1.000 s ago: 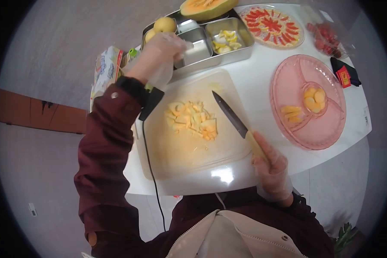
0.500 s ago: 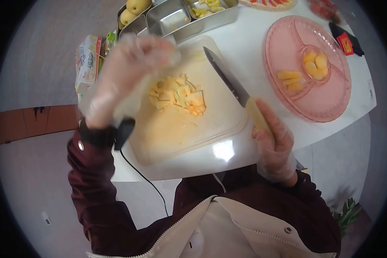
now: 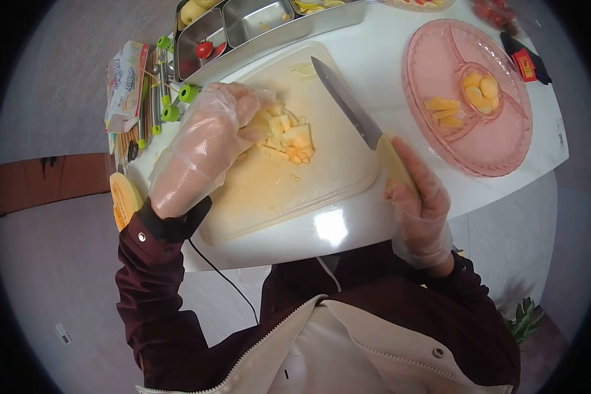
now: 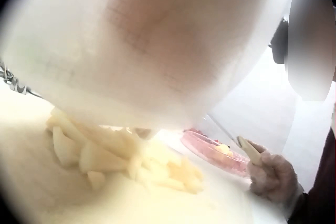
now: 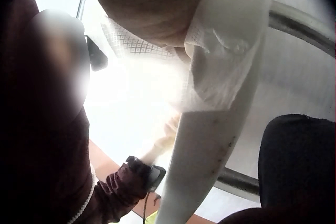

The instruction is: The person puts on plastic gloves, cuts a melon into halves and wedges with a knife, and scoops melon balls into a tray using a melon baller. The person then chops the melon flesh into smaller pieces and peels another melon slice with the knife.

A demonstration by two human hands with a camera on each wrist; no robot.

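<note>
Cut melon pieces (image 3: 289, 136) lie heaped on the cream cutting board (image 3: 269, 203); they also show low in the left wrist view. My left hand (image 3: 207, 141), in a clear plastic glove, reaches down over the heap's left side, its fingertips right at the pieces. The glove hides much of the fingers, and I cannot tell whether they pinch a piece. My right hand (image 3: 421, 200), also gloved, grips the kitchen knife (image 3: 354, 108) by its pale handle (image 3: 395, 167), the blade slanting up and left over the board's right edge.
A pink divided plate (image 3: 433, 65) with melon strips and balls stands right. Behind the board is a steel compartment tray (image 3: 308, 33) with a cherry tomato (image 3: 204, 49), yellow-white peel and pears. Green-capped tools (image 3: 170, 113) and a printed packet (image 3: 125, 85) lie left. A melon section (image 3: 125, 197) sits at the left edge.
My left hand has come back from over the steel tray and down to the melon heap. The head view has shifted toward me. My right hand keeps its grip on the knife.
</note>
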